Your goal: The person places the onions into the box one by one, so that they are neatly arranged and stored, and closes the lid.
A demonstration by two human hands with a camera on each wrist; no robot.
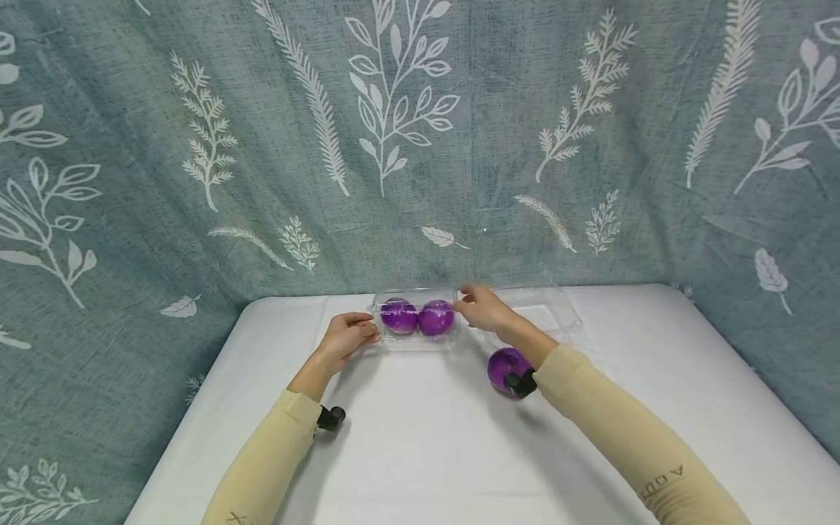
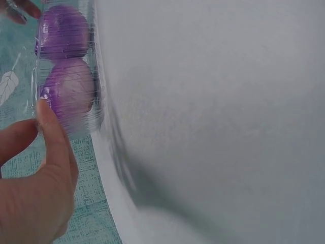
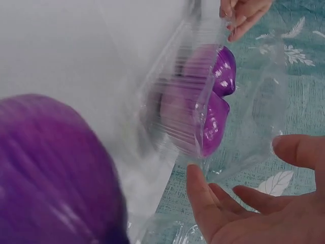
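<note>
- We see a clear plastic box near the far edge of the desk, between the two hands; whether its base rests there, we cannot tell.
- Inside it we find two shiny purple rounds, a left round and a right round, sitting side by side and touching.
- Our left hand pinches the box's left end between thumb and forefinger.
- Our right hand is at the right end with loose fingers — thumb and forefinger well apart, grasping nothing firmly that we can make out.
- A loose purple round lies below our right forearm, partly hidden by a black wrist camera.
- Just right of our right hand we notice a second clear container.
- Beyond the desk — white-covered — hangs a teal curtain printed with white leaves.
</note>
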